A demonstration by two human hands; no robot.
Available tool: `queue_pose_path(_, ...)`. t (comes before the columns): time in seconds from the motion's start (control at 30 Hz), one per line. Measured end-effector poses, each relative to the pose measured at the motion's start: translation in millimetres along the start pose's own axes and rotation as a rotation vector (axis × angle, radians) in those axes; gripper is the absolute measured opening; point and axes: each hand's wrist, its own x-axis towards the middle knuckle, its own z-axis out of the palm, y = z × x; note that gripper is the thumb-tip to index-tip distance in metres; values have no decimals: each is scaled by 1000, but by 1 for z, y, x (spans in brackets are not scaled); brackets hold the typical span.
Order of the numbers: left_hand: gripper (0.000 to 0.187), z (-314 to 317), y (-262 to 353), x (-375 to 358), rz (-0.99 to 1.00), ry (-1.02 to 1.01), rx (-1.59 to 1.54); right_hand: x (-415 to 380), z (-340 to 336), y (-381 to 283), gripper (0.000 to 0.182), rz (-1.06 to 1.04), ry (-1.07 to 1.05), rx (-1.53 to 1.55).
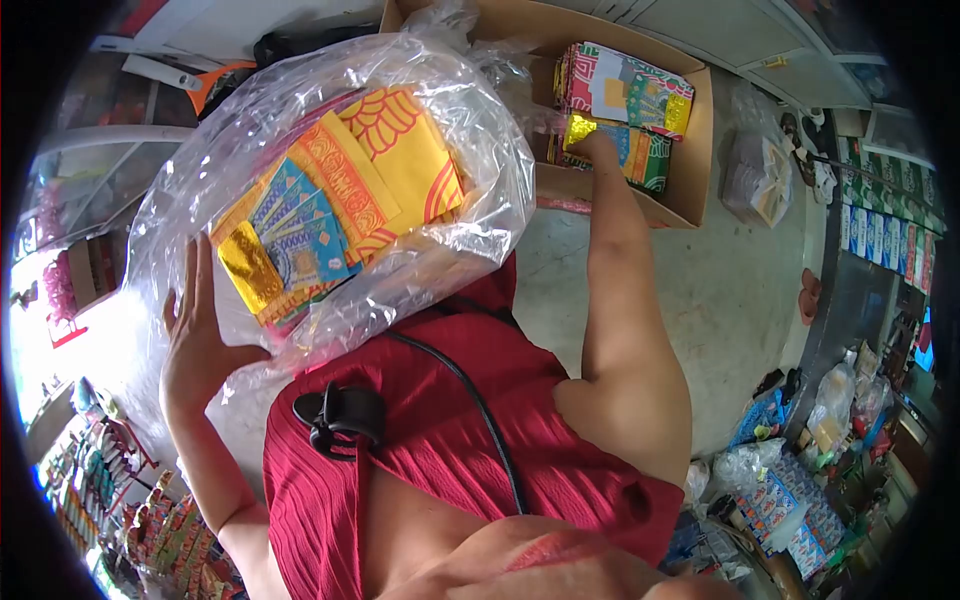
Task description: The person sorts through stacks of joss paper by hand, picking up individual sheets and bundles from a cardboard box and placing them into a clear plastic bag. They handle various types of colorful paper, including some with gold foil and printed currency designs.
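Note:
A large clear plastic bag (500,215) stands open on the left, with yellow and orange printed packets (410,165) inside it. Blue note-like papers (295,225) and a gold foil piece (250,268) lie on top of them. My left hand (205,345) is at the bag's near left edge, its fingers spread and thumb apart. Over in the cardboard box (690,165), my right hand (592,146) reaches to a packet with gold foil (580,128); its fingertips are hidden. Behind that hand in the box is a stack of colourful packets (630,90).
A clear bag of things (757,178) sits on the floor right of the box. Shelves of boxed goods (885,205) line the right side. Pink slippers (809,297) lie near them. Plastic-wrapped packs (790,500) are at the lower right, and hanging goods (95,480) at the lower left.

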Motion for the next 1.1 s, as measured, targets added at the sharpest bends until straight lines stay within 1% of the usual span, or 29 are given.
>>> queue_pose_path(0.03,147,-6,0,0,-5,-1,7,1,0,-5,77,66,-49,-1)
queue_pose_path(0.07,148,-14,2,-1,-9,-9,-58,-1,6,-10,77,61,-53,2)
queue_pose_path(0.13,149,-28,1,-3,-7,-13,-185,-20,13,-27,89,292,178,112)
queue_pose_path(0.17,149,-32,1,-3,-11,-18,-180,-16,15,-28,89,290,171,113)
queue_pose_path(0.23,148,-38,2,-2,129,106,-359,-9,21,-28,94,194,109,-11)
queue_pose_path(0.27,146,-41,2,0,173,121,-369,-8,22,-28,94,197,97,-11)
queue_pose_path(0.33,146,-43,4,2,190,120,-393,-8,15,-28,82,178,32,-4)
queue_pose_path(0.37,145,-44,5,4,207,131,-417,-8,14,-26,82,183,33,-2)
queue_pose_path(0.43,145,-43,3,7,221,137,-403,-8,9,-26,69,66,7,-89)
queue_pose_path(0.47,144,-43,2,8,231,142,-391,-8,6,-21,69,64,10,-87)
queue_pose_path(0.53,143,-44,1,6,228,135,-399,-17,-8,-2,50,-72,-24,29)
queue_pose_path(0.6,142,-43,1,3,225,124,-412,-50,-22,12,40,7,97,5)
queue_pose_path(0.67,139,-41,-1,-1,242,154,-403,-121,-62,32,36,62,254,58)
queue_pose_path(0.73,137,-41,2,-4,242,152,-414,-155,-88,54,33,119,337,-40)
queue_pose_path(0.8,136,-43,3,-8,243,153,-423,-166,-105,101,29,10,481,199)
queue_pose_path(0.87,135,-44,2,-12,245,130,-286,-248,-164,75,27,77,503,271)
queue_pose_path(0.9,135,-44,0,-13,251,136,-288,-282,-183,63,26,30,563,419)
queue_pose_path(0.93,124,-44,-2,-13,252,104,-334,-311,-199,53,25,-21,622,567)
queue_pose_path(0.97,115,-44,-5,-13,254,73,-380,-333,-215,47,26,-41,652,550)
queue_pose_path(1.0,108,-41,-10,-11,303,112,-357,-342,-217,47,28,-224,749,803)
queue_pose_path(1.03,108,-41,-10,-11,310,119,-355,-366,-227,31,27,-305,773,888)
queue_pose_path(1.07,111,-42,-9,-12,355,154,-378,-383,-232,13,25,-450,844,1021)
queue_pose_path(1.1,115,-43,-8,-12,398,188,-399,-397,-238,0,24,-621,875,1086)
